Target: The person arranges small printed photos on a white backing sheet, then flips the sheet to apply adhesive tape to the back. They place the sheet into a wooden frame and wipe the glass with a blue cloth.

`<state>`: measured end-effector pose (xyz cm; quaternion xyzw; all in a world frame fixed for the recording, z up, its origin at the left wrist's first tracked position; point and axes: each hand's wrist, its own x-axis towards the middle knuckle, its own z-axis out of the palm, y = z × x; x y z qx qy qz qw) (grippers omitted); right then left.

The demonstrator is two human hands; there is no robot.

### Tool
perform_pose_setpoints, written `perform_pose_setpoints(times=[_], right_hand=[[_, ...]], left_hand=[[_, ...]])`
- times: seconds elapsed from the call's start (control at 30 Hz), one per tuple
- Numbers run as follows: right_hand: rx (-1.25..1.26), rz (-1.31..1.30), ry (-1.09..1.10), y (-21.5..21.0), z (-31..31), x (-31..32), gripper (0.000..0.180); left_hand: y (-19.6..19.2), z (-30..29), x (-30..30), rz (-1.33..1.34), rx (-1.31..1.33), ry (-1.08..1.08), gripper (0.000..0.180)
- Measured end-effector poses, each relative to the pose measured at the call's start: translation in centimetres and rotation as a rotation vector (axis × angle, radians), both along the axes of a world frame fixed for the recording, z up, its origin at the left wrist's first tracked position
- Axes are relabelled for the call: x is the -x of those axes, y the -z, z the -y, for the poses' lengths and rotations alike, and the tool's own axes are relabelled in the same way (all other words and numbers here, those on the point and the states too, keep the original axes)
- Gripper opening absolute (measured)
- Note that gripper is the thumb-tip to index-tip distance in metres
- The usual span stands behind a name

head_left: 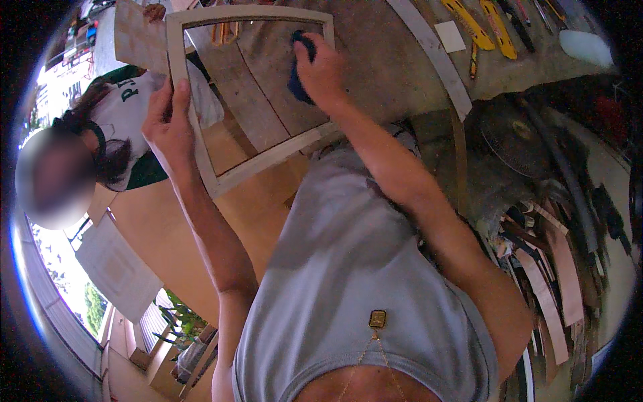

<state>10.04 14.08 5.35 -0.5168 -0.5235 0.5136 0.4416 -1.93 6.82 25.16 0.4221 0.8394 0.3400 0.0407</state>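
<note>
A pale wooden frame (271,163) is held up at a slant in front of me, above the worktable (388,67). My left hand (169,127) grips its left side, thumb on the near face. Inside the frame's right side, my right hand (325,75) is closed on a dark blue cloth (299,84). The cloth lies against the framed opening, through which the tabletop shows. Whether a clear pane fills the opening, I cannot tell.
Yellow utility knives (499,30), a white card (450,37) and a long pale curved-looking strip (435,60) lie on the table at the right. A person (137,110) is close on the left. A fan (514,142) and wood offcuts (549,288) are at my right.
</note>
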Motion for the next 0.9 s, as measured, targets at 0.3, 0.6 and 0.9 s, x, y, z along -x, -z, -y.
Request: perform_pose_setpoints(times=[0.3,0.6,0.9], right_hand=[[-0.114,-0.083,-0.349,-6.7,3.5,0.4,0.028],[0.168,0.265,0.055,4.2,-2.3,0.1,0.032],[-0.161,-0.13,0.011,-4.4,-2.0,4.3,0.028]], left_hand=[[0.0,0.2,0.8,-0.005,0.04,0.05,0.028],[-0.2,0.0,-0.2,0.012,0.056,0.014,0.027],[-0.3,-0.3,-0.6,0.006,0.053,0.052,0.026]])
